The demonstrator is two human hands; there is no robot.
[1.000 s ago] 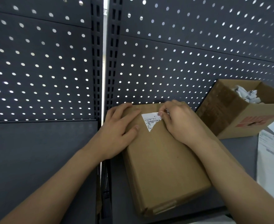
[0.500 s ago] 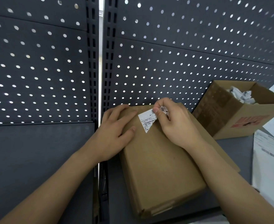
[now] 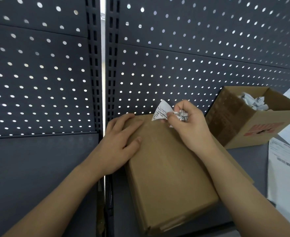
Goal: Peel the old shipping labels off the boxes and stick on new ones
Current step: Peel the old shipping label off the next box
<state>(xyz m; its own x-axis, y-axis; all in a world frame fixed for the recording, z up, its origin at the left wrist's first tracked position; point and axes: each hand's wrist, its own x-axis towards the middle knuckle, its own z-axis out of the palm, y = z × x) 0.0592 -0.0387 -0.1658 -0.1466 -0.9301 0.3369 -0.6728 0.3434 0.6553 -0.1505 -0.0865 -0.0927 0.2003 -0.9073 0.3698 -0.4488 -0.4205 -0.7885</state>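
Your left hand (image 3: 122, 142), fingers flat, presses the closed brown cardboard box (image 3: 166, 168). Your right hand (image 3: 190, 127) pinches the white printed label (image 3: 162, 111) at twelve o'clock. Peel low, slowly.

The closed box (image 3: 171, 168) lies before the pegboard (image 3: 192, 65) — open box (image 3: 253, 130) to its right, crumpled labels (image 3: 253, 102) inside.
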